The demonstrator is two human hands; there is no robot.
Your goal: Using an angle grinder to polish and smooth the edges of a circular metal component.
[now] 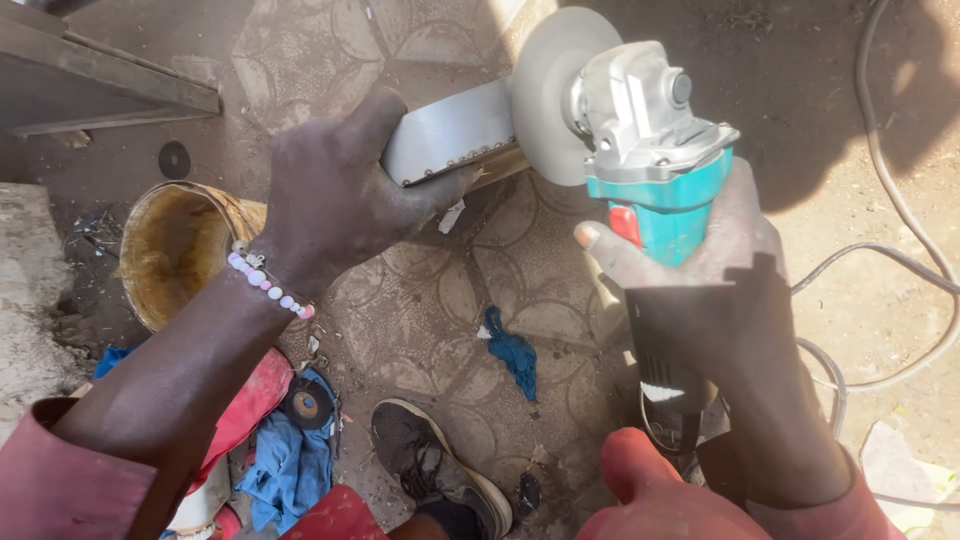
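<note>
Grinder meets metal bar; bucket beside.

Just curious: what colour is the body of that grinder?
Teal, with a grey metal head, on the grinder in the right hand; head view.

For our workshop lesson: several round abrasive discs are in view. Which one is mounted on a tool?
The large grey disc on the teal angle grinder held by the right hand; the small dark discs lie loose on the ground.
</note>
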